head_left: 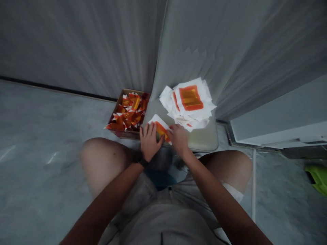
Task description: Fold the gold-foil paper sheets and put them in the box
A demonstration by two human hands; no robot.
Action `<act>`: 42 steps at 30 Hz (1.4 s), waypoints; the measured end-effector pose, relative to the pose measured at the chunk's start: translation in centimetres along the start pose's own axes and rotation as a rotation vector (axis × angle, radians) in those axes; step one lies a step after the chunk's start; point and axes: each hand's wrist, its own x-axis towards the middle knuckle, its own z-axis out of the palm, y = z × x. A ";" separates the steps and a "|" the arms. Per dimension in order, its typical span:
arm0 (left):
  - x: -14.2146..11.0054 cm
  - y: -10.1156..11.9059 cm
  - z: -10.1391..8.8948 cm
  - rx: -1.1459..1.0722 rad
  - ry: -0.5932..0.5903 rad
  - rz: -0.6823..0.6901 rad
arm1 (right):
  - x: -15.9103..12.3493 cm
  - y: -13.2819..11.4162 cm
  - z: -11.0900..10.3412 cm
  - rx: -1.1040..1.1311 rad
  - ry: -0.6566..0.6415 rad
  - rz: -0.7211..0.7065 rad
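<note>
Paper (161, 128) partly hidden by spread left hand (149, 142) and curled right hand (179, 139), the latter's grip unclear

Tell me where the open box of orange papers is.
In the head view, the box is left of centre, against the left side of the pale surface, beyond the left knee and left of the left hand.

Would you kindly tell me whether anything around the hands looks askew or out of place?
Mainly the paper stack: it is uneven, its corners jutting out at differing angles. In the box, the orange pieces lie jumbled, one tip poking past the rim.
</note>
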 end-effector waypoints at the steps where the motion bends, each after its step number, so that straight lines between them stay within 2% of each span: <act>1: 0.0 0.0 0.0 0.007 0.013 -0.020 | 0.1 -0.1 -0.1 0.054 -0.030 -0.011; 4: -0.1 -0.1 0.0 0.043 0.046 -0.075 | 0.6 -0.3 -0.7 0.250 -0.200 0.020; 7: -0.1 -0.3 -0.2 0.080 0.066 -0.125 | 1.4 -0.2 -1.3 0.430 -0.343 0.149; 10: 0.1 -0.4 -0.5 0.105 0.072 -0.156 | 2.2 0.4 -1.3 0.580 -0.422 0.247; 13: 0.1 -0.5 -0.8 0.105 0.068 -0.163 | 2.8 1.0 -0.8 0.640 -0.458 0.262; 17: -0.2 -1.0 -0.9 -0.005 0.066 -0.095 | 2.9 0.9 -0.4 0.577 -0.462 0.151; 22: -0.3 -2.9 -1.2 -0.275 0.073 -0.090 | 1.3 0.2 0.4 0.447 -0.421 -0.187; 24: -0.1 -3.8 -1.4 -0.427 0.048 -0.140 | 0.4 -0.1 1.2 0.361 -0.366 -0.269; 26: 0.1 -4.5 -1.9 -0.534 0.065 -0.246 | -0.3 -0.3 2.1 0.237 -0.313 -0.281; 29: 0.1 -4.6 -3.2 -0.423 0.251 -0.374 | -1.1 -0.6 2.9 0.110 -0.262 -0.285; 30: 0.0 -4.3 -3.6 -0.321 0.300 -0.353 | -1.3 -0.7 3.0 0.094 -0.248 -0.285; 31: -0.1 -4.0 -3.9 -0.220 0.297 -0.288 | -1.4 -0.8 3.1 0.089 -0.236 -0.284; 32: -0.2 -3.6 -4.1 -0.138 0.236 -0.186 | -1.4 -0.8 3.1 0.090 -0.230 -0.280; 35: -0.5 -2.6 -3.8 -0.036 -0.056 0.097 | -1.1 -0.6 3.1 0.093 -0.175 -0.256; 37: -0.6 -2.4 -3.2 -0.026 -0.136 0.152 | -0.7 -0.2 3.0 0.065 -0.055 -0.175; 39: -0.6 -2.5 -2.5 -0.022 -0.134 0.152 | 0.0 0.2 2.7 0.035 0.041 -0.061; 40: -0.6 -2.7 -2.3 -0.023 -0.135 0.158 | 0.4 0.3 2.4 0.031 0.045 -0.010; 42: -0.6 -3.0 -2.0 -0.024 -0.141 0.175 | 1.3 0.6 1.8 0.073 -0.040 0.063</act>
